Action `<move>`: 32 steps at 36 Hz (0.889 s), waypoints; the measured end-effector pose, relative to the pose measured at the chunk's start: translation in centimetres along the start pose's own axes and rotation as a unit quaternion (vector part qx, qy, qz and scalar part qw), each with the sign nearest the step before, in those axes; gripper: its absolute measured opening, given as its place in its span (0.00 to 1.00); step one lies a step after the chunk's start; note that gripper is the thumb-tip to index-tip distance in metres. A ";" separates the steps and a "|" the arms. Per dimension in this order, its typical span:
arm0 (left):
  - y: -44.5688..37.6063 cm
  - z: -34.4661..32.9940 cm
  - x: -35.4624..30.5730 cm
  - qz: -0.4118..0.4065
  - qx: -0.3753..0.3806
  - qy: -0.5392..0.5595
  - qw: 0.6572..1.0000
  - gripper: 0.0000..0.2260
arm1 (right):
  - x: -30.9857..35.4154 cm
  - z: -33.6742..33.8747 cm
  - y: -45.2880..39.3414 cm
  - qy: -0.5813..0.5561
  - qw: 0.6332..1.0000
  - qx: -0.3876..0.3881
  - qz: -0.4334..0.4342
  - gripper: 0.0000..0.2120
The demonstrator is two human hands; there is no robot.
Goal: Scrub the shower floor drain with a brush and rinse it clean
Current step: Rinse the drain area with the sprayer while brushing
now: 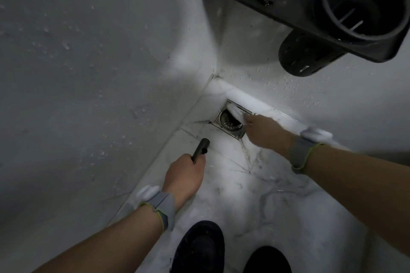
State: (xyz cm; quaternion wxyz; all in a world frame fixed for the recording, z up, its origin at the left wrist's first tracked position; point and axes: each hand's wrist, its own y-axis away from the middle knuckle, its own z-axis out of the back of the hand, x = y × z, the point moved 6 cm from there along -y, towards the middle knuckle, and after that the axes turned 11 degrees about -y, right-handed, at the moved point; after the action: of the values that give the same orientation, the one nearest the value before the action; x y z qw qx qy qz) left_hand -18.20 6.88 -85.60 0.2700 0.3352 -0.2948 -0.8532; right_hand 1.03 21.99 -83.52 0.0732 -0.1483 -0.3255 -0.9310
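Note:
A square metal floor drain (226, 125) with a round perforated strainer sits in the corner of the marble shower floor. My right hand (264, 132) grips a white brush (236, 113) whose bristle head lies across the drain's far side. My left hand (186, 175) holds a dark cylindrical spray nozzle (200, 147), its tip aimed toward the floor just left of the drain. No water stream is visible. Both wrists wear grey bands.
Wet white walls (88, 73) meet at the corner just behind the drain. A black wall shelf (310, 6) with a round cup holder and a metal grid hangs overhead at the upper right. Two black shoes (199, 248) stand on the marble floor (255, 201) at the bottom.

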 end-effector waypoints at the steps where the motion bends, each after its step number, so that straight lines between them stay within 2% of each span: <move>1: -0.1 0.1 0.1 0.000 0.000 -0.001 1.000 0.20 | 0.5 -0.8 0.3 -0.002 1.000 0.006 0.017 0.22; 3: -0.2 0.2 0.3 0.002 0.000 -0.003 1.000 0.20 | 0.6 -2.1 0.9 0.001 0.999 0.016 0.049 0.23; 5: -0.2 0.3 0.5 0.003 0.002 -0.003 1.000 0.21 | -0.5 -1.2 0.7 0.051 0.997 -0.010 0.059 0.24; 8: -0.1 0.3 0.8 0.008 0.004 0.000 1.000 0.20 | -2.7 1.3 -0.5 0.100 0.993 -0.055 0.015 0.25; 13: 0.0 0.1 0.7 0.010 0.009 0.001 1.000 0.20 | -0.7 -1.9 0.6 0.054 0.995 0.027 0.075 0.24; 17: 0.2 0.3 0.0 0.001 0.008 -0.007 1.000 0.20 | -2.9 1.1 -0.6 0.110 0.992 -0.059 0.030 0.26; 20: 0.3 0.3 -0.4 -0.014 0.011 -0.005 1.000 0.20 | -1.3 -0.5 1.0 0.126 0.989 -0.032 0.068 0.28; 22: 0.3 0.1 -0.7 -0.028 0.018 -0.009 0.999 0.20 | -1.3 0.4 0.7 0.172 0.979 -0.054 0.094 0.26; 25: 0.6 -0.3 -1.0 -0.034 0.024 -0.009 0.999 0.20 | -2.4 2.3 0.0 0.184 0.976 -0.098 0.064 0.25; 28: 0.7 -0.5 -1.2 -0.035 0.025 -0.009 0.999 0.21 | -2.0 0.7 1.1 0.167 0.982 -0.046 0.079 0.25; 30: 0.7 -0.6 -1.2 -0.037 0.024 -0.013 0.999 0.21 | -2.4 2.0 0.5 0.179 0.977 -0.073 0.089 0.24; 32: 0.9 -0.7 -1.1 -0.038 0.026 -0.015 0.999 0.21 | -2.6 2.9 0.5 0.199 0.974 -0.093 0.064 0.25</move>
State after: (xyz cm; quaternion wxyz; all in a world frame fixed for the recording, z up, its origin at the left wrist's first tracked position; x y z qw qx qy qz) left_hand -16.74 6.78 -84.96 0.2243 0.3405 -0.3083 -0.8595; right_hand 4.29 23.53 -81.85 0.1817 0.0135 -0.2067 -0.9613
